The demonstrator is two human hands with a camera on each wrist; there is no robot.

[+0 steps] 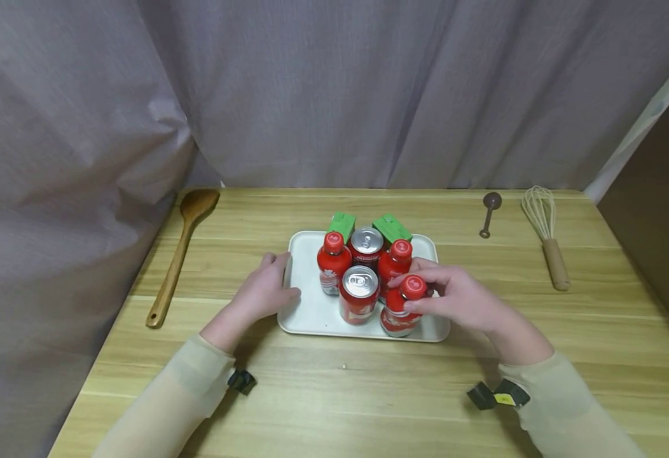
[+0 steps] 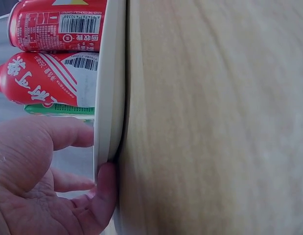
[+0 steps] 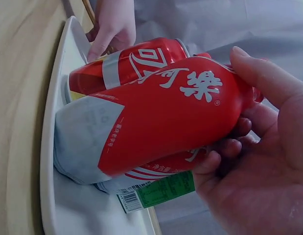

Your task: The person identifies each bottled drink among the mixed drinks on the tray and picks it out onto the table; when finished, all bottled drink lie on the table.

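Observation:
My right hand [image 1: 457,298] grips a small red cola bottle [image 3: 161,127] around its neck, thumb on the near side. The bottle stands at the front right of a white tray [image 1: 308,323], leaning slightly. At the tray's left end my left hand [image 1: 259,286] holds the rim, its thumb over the inside. Also on the tray are a second red bottle [image 1: 333,264] at left, a third bottle [image 1: 388,264] behind the gripped one, a red can [image 1: 358,298] in front, and another can [image 1: 366,245] behind it. Two green cartons, a left one [image 1: 342,224] and a right one [image 1: 392,227], stand at the back.
A wooden spatula [image 1: 179,254] lies at the table's left edge. To the right are a small brown spoon [image 1: 490,207] and a whisk [image 1: 553,254] with a wooden handle. A grey curtain [image 1: 323,95] hangs behind the table, and a dark panel [image 1: 666,191] borders its right side.

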